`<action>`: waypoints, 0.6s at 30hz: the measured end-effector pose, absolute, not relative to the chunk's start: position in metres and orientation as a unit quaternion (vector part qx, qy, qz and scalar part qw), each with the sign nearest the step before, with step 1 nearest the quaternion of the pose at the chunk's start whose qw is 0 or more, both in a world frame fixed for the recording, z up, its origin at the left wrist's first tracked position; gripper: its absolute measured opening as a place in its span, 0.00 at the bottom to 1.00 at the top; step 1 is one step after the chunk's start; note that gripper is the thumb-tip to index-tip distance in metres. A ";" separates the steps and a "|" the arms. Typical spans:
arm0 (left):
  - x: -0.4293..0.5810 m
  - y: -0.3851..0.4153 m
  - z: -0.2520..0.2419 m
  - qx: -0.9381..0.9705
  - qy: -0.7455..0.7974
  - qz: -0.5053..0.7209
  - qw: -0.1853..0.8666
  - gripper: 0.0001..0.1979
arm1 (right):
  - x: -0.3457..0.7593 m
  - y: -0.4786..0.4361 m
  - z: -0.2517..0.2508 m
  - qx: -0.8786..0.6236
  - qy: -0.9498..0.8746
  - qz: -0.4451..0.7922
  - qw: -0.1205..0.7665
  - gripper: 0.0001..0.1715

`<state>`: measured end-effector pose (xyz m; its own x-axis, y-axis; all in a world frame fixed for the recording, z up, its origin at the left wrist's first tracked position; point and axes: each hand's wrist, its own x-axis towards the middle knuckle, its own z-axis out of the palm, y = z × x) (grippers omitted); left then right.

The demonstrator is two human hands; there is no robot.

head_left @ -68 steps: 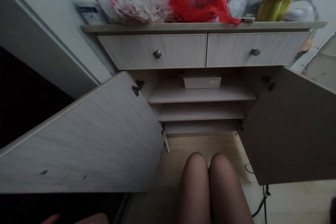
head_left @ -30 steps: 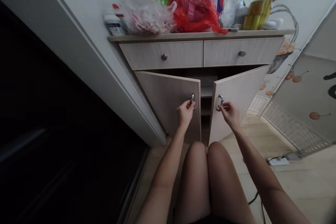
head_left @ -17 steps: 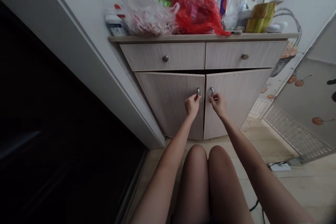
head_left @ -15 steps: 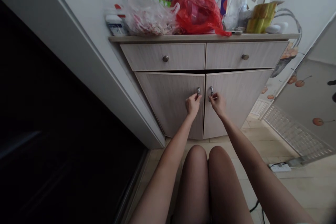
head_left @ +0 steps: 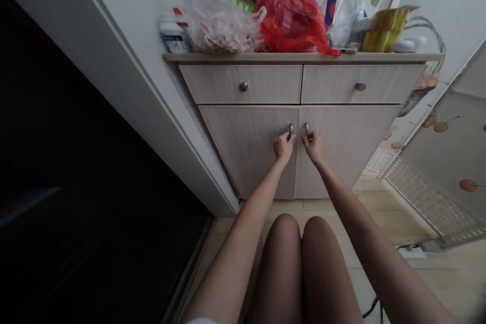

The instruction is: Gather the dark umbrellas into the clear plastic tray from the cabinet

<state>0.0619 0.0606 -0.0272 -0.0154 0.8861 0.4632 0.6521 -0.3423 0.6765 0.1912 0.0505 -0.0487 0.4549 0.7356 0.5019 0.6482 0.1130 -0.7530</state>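
Cabinet (head_left: 300, 106), pale wood-grain finish, two drawers over two doors, standing on the floor (head_left: 317, 205) in front of the person's knees (head_left: 286, 235).

Left door (head_left: 246, 154) and right door (head_left: 349, 154): edges meeting along a narrow central seam, tops level beneath the drawers. Whether any catch has engaged cannot be told.

Left handle (head_left: 291, 127) and right handle (head_left: 307, 127): curved, metallic, one each side of the seam, upper ends exposed, lower ends covered by fingers.

Left hand (head_left: 283, 147): fingertips pinching the lower part of the left handle, wrist below. Right hand (head_left: 315, 147): thumb and fingers pinching the lower part of the right handle. Both arms reach forward, one either side of the knees.

Left drawer (head_left: 212, 83) and right drawer (head_left: 330, 83): both flush, each with one round knob, untouched.

Cabinet top (head_left: 243, 58), carrying, left to right: white bottle with blue label (head_left: 173, 40); clear plastic bag, contents unclear (head_left: 224, 30); red plastic bag (head_left: 296, 23); yellow package (head_left: 385, 28).

Step in hand, by judgement: pressing both doors home, apparently all but complete. Next move, by judgement: calls for an even, light push on both handles, then a gentle loosening of the fingers so neither door is drawn outward.
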 end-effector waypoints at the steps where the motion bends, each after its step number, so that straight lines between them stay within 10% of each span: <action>1: 0.063 0.062 -0.027 0.689 0.560 0.441 0.131 0.10 | 0.191 0.052 -0.048 -0.662 -0.522 0.043 0.536 0.17; 18: 0.071 0.066 -0.018 0.700 0.573 0.415 0.099 0.10 | 0.191 0.059 -0.047 -0.654 -0.536 0.067 0.529 0.19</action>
